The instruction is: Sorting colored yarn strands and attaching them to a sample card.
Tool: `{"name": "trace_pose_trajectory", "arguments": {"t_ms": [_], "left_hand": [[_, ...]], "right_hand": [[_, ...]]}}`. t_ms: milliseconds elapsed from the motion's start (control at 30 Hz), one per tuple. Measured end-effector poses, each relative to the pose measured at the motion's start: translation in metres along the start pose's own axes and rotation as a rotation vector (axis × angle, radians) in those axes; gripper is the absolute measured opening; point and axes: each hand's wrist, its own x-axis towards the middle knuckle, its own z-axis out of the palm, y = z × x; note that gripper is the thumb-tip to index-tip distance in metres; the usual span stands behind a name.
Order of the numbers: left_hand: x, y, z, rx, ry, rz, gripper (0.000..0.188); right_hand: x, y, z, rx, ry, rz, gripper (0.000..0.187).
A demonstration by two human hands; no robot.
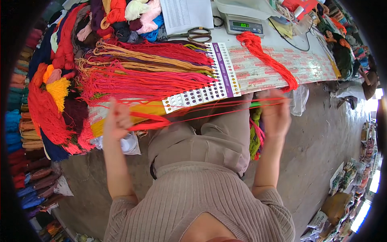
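Red thread (225, 113) stretches across my lap between my two raised hands. My left hand (117, 122) is closed on its left end, where a thicker loop of strands hangs toward the middle. At the other end my right hand (277, 115) grips the thread, its fingers somewhat smeared by motion. Just beyond lies a white and purple card with punched holes (230, 76), and long red, pink and tan threads (149, 78) run leftward from it across the table. A loose red skein (268, 58) lies to the card's right, trailing over the table's near edge.
At the back stand a digital scale (244, 26) with a white tray (246, 8), scissors (195, 35) and a printed sheet (181, 16). Colored yarn (56, 101) is heaped on the left. Green and pink threads (256, 137) hang beside my right leg. Another person (363, 84) is at far right.
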Motion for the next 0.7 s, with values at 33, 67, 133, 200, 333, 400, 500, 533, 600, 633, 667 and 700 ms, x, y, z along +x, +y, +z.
{"name": "trace_pose_trajectory", "arguments": {"t_ms": [33,67,133,200,333,400,500,533,600,633,667,700], "left_hand": [[-0.011,0.022,-0.027,-0.012,0.083,0.141,0.044],[-0.019,0.040,-0.050,-0.027,0.164,0.284,0.039],[-0.032,0.067,-0.051,0.003,0.609,0.531,0.035],[-0.062,0.114,-0.113,-0.029,0.527,0.672,0.035],[-0.085,0.160,-0.180,-0.339,0.020,0.868,0.047],[-0.106,0.150,-0.135,-0.188,-0.216,0.894,0.052],[-0.070,0.088,-0.033,-0.150,-0.468,0.711,0.055],[-0.054,0.069,-0.012,-0.084,-0.484,0.660,0.054],[-0.015,0.025,0.021,-0.014,-0.397,0.489,0.046],[0.004,0.007,0.030,0.127,-0.325,0.420,0.045],[0.027,-0.017,0.052,0.295,-0.284,0.370,0.050],[0.044,-0.036,0.068,0.329,-0.370,0.209,0.055]], "right_hand": [[0.008,-0.026,-0.014,0.096,0.107,-0.042,0.020],[0.017,-0.048,-0.039,0.289,0.041,-0.097,0.019],[0.023,-0.091,-0.074,0.202,0.062,-0.197,0.018],[0.032,-0.133,-0.124,0.122,0.133,-0.245,0.017],[0.019,-0.289,-0.289,-0.024,0.249,-0.520,0.012],[0.027,-0.270,-0.242,-0.203,0.276,-0.564,0.010],[0.029,-0.203,-0.093,-0.930,0.519,-0.715,0.010],[0.036,-0.172,-0.089,-1.227,0.372,-0.685,0.012],[0.047,-0.120,-0.059,-2.121,-0.062,-0.703,0.021],[0.046,-0.077,-0.036,-2.128,-0.103,-0.677,0.022],[0.055,-0.060,-0.058,-2.186,-0.301,-0.525,0.020],[0.050,-0.029,-0.035,-2.193,-0.394,-0.574,0.025]]}}
